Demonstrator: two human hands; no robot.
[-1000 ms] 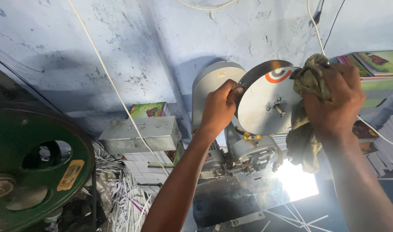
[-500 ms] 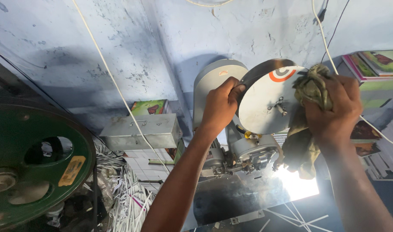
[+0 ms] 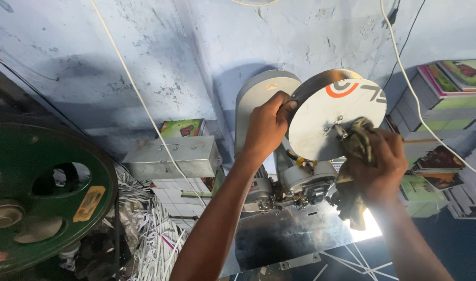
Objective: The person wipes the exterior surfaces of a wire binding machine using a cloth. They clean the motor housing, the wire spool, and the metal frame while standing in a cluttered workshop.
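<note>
- A round white disc [image 3: 334, 122] with an orange arc near its upper edge stood tilted on a small grey machine [image 3: 300, 182] set against a pale blue wall [image 3: 196, 47], a little right of the middle of the view.
- The left hand [image 3: 266, 127] was closed around the disc's left rim, fingers curled over the edge and thumb on the near side.
- The right hand [image 3: 376, 166] clutched a dirty olive rag [image 3: 355, 177], bunched in a tight fist and pressed against the lower right part of the disc, just beside the small metal fitting [image 3: 338, 126] at its centre; a tail of the rag hung down below the fist.
- Behind the disc rose a rounded grey housing [image 3: 259, 99], touching or nearly touching it; which could not be told.
- Below the machine lay a shiny metal plate [image 3: 290, 237], catching bright glare at its right corner.
- To the left sat a closed metal box [image 3: 170, 158] with a latch, a white cable [image 3: 144, 104] running across it and up the wall.
- Under the box spread a heap of white paper strips [image 3: 154, 234].
- A large green flywheel [image 3: 40, 198] with round holes filled the lower left corner.
- Stacks of colourful books [image 3: 441, 104] were piled at the right edge, well apart from the flywheel.
</note>
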